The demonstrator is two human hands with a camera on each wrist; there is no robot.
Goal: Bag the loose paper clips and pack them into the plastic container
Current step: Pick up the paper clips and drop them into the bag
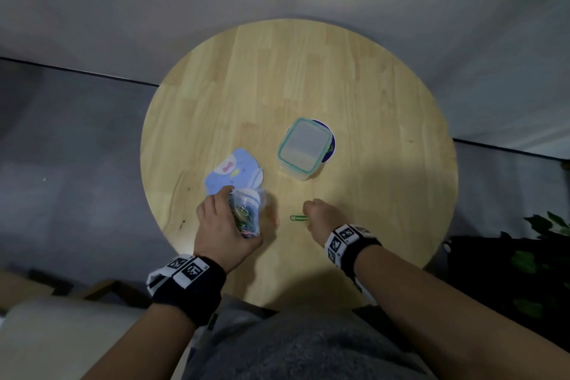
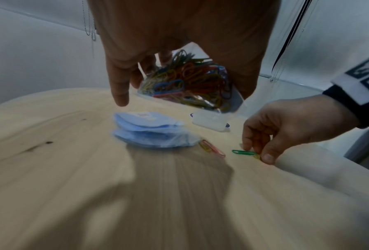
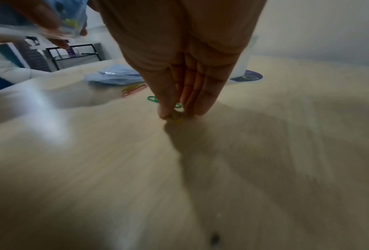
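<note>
Gripping a clear plastic bag point(image 2: 192, 84) stuffed with coloured paper clips, the left hand point(image 1: 225, 225) hung just above the round wooden table point(image 1: 354, 95), its fingers and thumb curled round the bag's sides; the bag was off the tabletop, and whether its mouth was open could not be told. To its right, the right hand point(image 1: 317, 216) reached down to the wood with fingers bunched and thumb point(image 2: 268, 156) drawn in, pinching a yellow paper clip point(image 2: 256, 156) against the surface; a green paper clip point(image 2: 243, 152) lay flat just beside those fingertips, touching or nearly touching the yellow one. Farther left on the table lay a pink paper clip point(image 2: 214, 149) with another yellow one alongside, close to the edge of a stack of light-blue printed bags point(image 1: 234, 173); the stack sat on the table beyond the left hand. Farther back and to the right stood the plastic container point(image 1: 303, 148), translucent with a teal-rimmed lid on top, resting on a round purple-edged sticker point(image 3: 246, 77); it was well apart from both hands. Black wristbands point(image 1: 354, 244) with white coded tags wrapped both wrists.
</note>
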